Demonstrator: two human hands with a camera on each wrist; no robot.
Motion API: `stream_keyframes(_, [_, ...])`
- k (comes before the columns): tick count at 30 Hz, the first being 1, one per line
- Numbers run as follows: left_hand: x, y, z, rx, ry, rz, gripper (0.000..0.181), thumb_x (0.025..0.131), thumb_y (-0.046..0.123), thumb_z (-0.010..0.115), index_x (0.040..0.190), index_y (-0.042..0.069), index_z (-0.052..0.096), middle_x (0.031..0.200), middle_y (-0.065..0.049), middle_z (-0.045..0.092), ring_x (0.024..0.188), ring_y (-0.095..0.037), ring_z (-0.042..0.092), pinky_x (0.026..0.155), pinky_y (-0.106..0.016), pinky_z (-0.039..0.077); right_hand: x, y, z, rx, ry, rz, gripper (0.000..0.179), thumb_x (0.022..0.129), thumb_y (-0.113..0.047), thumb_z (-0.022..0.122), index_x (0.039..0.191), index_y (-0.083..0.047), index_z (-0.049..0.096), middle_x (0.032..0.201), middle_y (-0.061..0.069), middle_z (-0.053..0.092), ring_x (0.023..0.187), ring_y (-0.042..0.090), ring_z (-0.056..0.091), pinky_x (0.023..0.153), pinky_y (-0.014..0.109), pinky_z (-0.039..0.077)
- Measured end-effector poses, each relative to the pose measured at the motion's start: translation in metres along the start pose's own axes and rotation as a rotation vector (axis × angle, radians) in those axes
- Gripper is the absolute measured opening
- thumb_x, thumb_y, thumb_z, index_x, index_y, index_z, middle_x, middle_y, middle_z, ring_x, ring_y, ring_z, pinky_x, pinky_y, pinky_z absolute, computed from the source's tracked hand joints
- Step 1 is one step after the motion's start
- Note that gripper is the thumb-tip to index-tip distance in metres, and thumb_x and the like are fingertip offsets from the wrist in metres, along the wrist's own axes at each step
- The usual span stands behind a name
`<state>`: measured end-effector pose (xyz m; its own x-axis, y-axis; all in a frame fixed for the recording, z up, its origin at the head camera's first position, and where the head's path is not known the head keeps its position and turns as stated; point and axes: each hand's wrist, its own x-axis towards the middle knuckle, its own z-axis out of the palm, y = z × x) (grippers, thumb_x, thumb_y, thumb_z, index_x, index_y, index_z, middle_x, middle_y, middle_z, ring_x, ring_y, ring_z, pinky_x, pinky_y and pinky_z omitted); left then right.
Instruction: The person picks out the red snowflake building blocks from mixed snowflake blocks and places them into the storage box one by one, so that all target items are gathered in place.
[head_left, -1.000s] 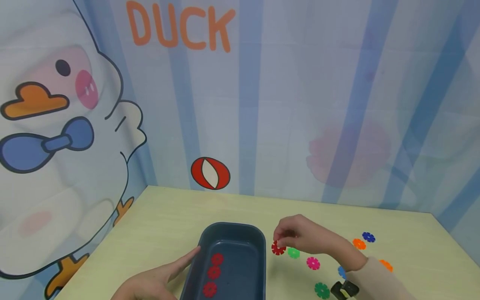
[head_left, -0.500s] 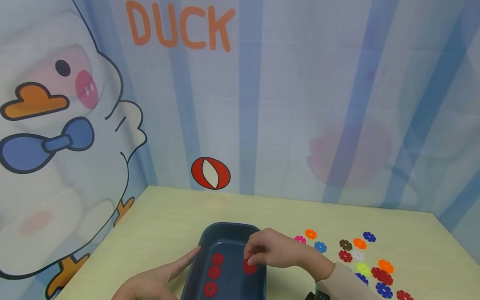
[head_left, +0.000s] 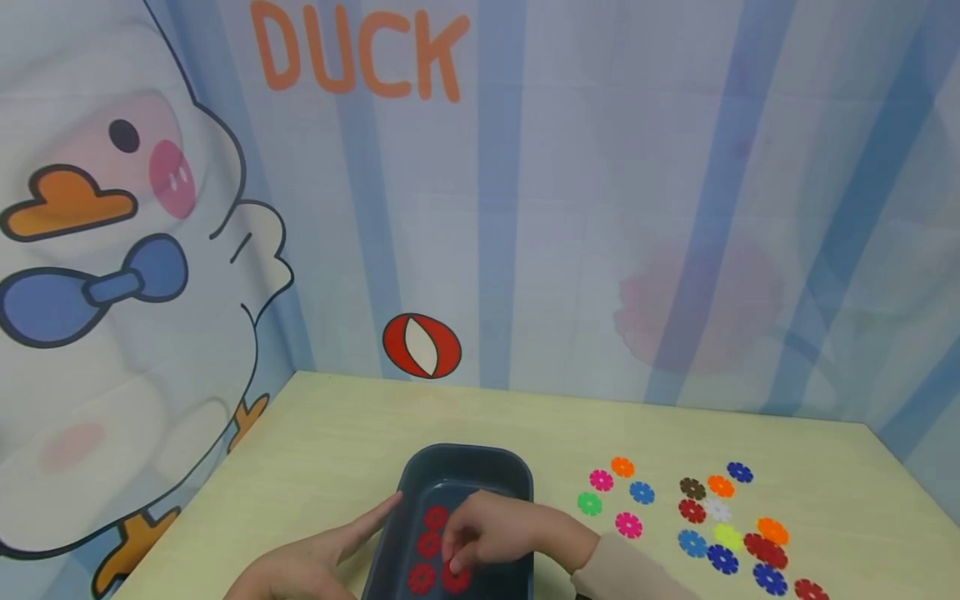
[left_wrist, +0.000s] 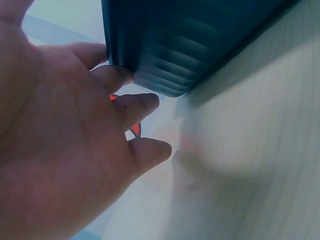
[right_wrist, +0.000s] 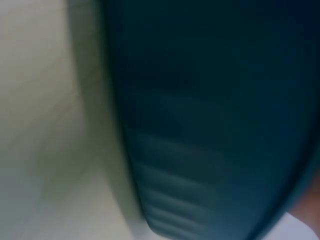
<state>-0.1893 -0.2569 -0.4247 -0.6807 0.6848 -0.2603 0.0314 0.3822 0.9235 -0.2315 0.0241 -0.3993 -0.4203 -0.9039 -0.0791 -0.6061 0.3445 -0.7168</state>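
My right hand [head_left: 495, 529] reaches over the dark blue tray [head_left: 472, 473]. Between its thumb and forefinger it pinches a red snowflake-shaped plastic disc [head_left: 456, 580], low over the tray floor. Left of that disc, three more red discs [head_left: 428, 545] lie in a column along the tray's left side. My left hand [head_left: 300, 562] is at the tray's left wall, its forefinger stretched along the rim. In the left wrist view, the fingers of that hand [left_wrist: 65, 120] are spread and loosely bent, some tips against the wall. The right wrist view is filled mostly by the blurred tray side.
On the pale yellow table [head_left: 337, 442], several loose discs lie to the right of the tray, among them a green one [head_left: 589, 504], a pink one [head_left: 628, 525], a brown one [head_left: 692, 488] and dark red ones [head_left: 766, 551]. A duck-print curtain [head_left: 570, 208] stands behind.
The right hand has carried the red disc from the table right of the tray, over the rim, and down beside the other red discs. The left hand and tray have stayed put.
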Motion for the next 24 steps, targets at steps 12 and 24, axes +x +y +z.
stream_keyframes(12, [-0.001,0.0,0.0,-0.031,-0.027,0.015,0.106,0.079,0.033,0.079,0.155,0.034,0.005,0.161,-0.014,-0.004,0.143,-0.037,-0.001,0.109,-0.063,0.012,0.013,0.002,0.018,-0.043,-0.085,0.068,0.004,0.085,0.002,0.067,0.084,0.0,0.07,0.069,-0.003,0.065,0.06,-0.008,0.05,0.06,0.012,0.047])
stream_keyframes(24, [-0.001,-0.002,0.0,-0.058,-0.047,0.031,0.106,0.079,0.036,0.078,0.155,0.035,0.005,0.161,-0.013,-0.006,0.144,-0.037,-0.003,0.109,-0.06,0.015,0.019,0.004,0.025,-0.045,-0.084,0.128,0.005,0.086,0.0,0.067,0.085,-0.001,0.072,0.064,-0.005,0.063,0.054,-0.005,0.05,0.054,0.014,0.047])
